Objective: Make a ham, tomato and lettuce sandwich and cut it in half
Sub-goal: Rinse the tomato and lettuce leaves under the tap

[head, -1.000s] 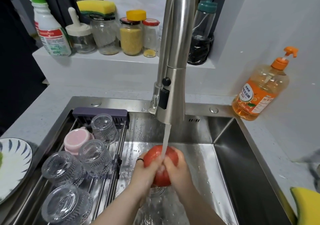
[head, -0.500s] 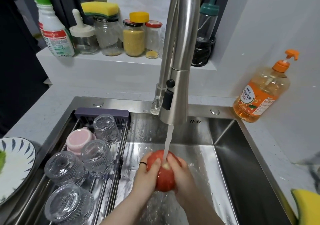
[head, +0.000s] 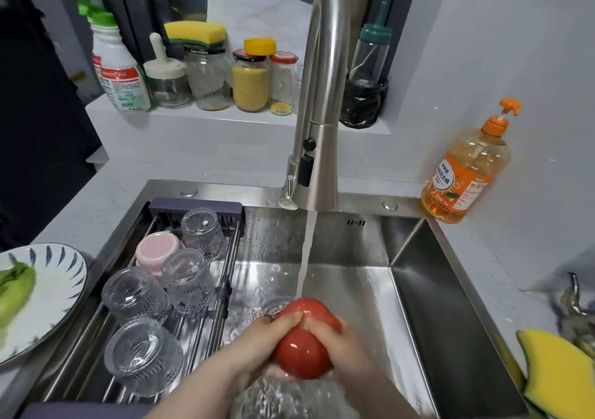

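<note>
A red tomato [head: 304, 341] is held over the steel sink [head: 418, 306], under the stream of water from the tall faucet [head: 322, 112]. My left hand [head: 257, 344] cups its left side and my right hand [head: 346, 346] wraps its right side, both thumbs meeting near the stem scar. Green lettuce [head: 14, 293] lies on a white plate with blue marks [head: 54, 299] on the counter at the left.
A drying rack [head: 196, 207] in the sink's left half holds several upturned glasses and a pink cup [head: 157, 252]. An orange soap bottle [head: 467, 173] stands at the back right. A yellow sponge [head: 557, 373] lies at the right edge. Jars and bottles line the back ledge.
Both hands have turned the tomato under the water, so its stem scar now faces up towards me. The view has drawn back and lifted, showing more of the plate and lettuce.
</note>
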